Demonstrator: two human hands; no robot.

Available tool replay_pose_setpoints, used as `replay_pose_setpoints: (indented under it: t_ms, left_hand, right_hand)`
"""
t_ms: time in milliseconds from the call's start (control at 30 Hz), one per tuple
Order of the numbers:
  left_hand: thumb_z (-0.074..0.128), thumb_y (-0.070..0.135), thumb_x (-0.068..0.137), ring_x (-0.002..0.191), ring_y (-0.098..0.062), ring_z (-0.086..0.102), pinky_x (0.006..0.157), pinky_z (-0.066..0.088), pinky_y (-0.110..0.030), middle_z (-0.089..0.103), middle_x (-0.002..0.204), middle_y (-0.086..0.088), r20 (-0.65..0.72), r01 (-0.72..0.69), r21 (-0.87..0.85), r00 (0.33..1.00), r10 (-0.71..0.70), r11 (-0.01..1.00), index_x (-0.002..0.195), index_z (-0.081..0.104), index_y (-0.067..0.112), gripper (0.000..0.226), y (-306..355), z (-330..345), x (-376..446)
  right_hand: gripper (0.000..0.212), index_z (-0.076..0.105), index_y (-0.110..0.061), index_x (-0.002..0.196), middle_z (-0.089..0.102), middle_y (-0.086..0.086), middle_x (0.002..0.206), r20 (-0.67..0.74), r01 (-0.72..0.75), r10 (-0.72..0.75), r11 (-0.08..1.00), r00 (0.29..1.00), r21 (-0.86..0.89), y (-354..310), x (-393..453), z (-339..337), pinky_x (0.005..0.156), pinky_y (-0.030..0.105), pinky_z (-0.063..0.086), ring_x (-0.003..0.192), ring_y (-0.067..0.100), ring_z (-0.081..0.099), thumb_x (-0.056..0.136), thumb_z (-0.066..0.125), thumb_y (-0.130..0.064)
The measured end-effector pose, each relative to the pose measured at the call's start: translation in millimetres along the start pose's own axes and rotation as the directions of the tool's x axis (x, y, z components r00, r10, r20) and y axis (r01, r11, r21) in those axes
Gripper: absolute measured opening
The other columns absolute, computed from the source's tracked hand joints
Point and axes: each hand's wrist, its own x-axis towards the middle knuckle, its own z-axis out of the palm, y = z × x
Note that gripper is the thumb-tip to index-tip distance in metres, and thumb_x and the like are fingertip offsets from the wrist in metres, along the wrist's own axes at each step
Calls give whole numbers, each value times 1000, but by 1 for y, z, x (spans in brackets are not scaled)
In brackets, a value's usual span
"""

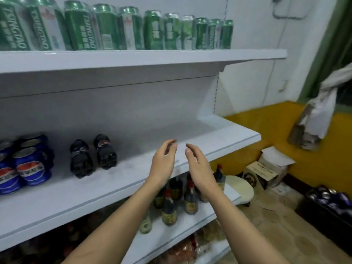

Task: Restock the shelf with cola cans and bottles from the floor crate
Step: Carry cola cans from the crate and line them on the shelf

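On the white middle shelf (219, 143) stand several blue cola cans (32, 164) at the far left and two small dark cola bottles (93, 155) a little right of them. My left hand (164, 161) and my right hand (198, 164) hover side by side over the shelf's front edge, palms facing each other, fingers relaxed, holding nothing. A dark floor crate (327, 210) with cans in it stands at the lower right.
Green beer cans (114, 27) fill the top shelf. Dark sauce bottles (169, 208) stand on the shelf below my hands. A cardboard box (264, 172) and a round white stool (240, 187) sit on the floor by the yellow wall.
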Motion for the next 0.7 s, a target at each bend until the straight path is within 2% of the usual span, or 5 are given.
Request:
replay_pose_setpoints:
  t_ms: [133, 333, 467, 600, 700]
  left_hand:
    - [41, 35, 106, 125, -10, 53, 110, 41, -37, 61, 132, 4, 171, 39, -80, 985, -25, 996, 131, 59, 26, 32, 25, 129, 3]
    - [32, 43, 107, 126, -12, 52, 108, 40, -37, 60, 129, 7, 422, 88, -102, 906, -37, 991, 137, 55, 28, 41, 52, 291, -13]
    - [30, 39, 108, 104, 5, 54, 80, 41, -16, 60, 117, 12, 555, 106, -70, 831, -49, 992, 134, 55, 28, 37, 56, 372, -23]
    - [30, 40, 107, 120, -10, 51, 99, 41, -31, 60, 126, 6, 639, 154, -53, 764, -85, 987, 124, 58, 33, 33, 45, 449, -21]
    - [30, 45, 106, 118, -9, 51, 98, 37, -33, 61, 123, 9, 697, 193, -44, 709, -108, 980, 117, 60, 38, 32, 33, 504, -14]
  right_hand:
    - [43, 48, -26, 145, 49, -11, 145, -140, -76, 74, 997, 987, -12, 35, -3, -115, 103, 21, 35, 131, 4, 44, 106, 39, -42]
    - [41, 49, -27, 142, 50, -10, 144, -348, -225, 216, 974, 912, 17, 89, -25, -268, 99, 23, 34, 125, 3, 45, 106, 38, -43]
    - [38, 50, -24, 141, 53, -9, 135, -472, -313, 300, 948, 829, 53, 120, -40, -341, 95, 22, 33, 117, 3, 44, 107, 37, -38]
    - [40, 50, -25, 142, 52, -9, 140, -541, -394, 365, 917, 758, 67, 159, -42, -392, 97, 24, 33, 120, 4, 45, 107, 37, -41]
    - [41, 50, -23, 142, 52, -6, 140, -563, -429, 395, 900, 726, 78, 188, -30, -424, 96, 24, 34, 122, 6, 46, 107, 38, -40]
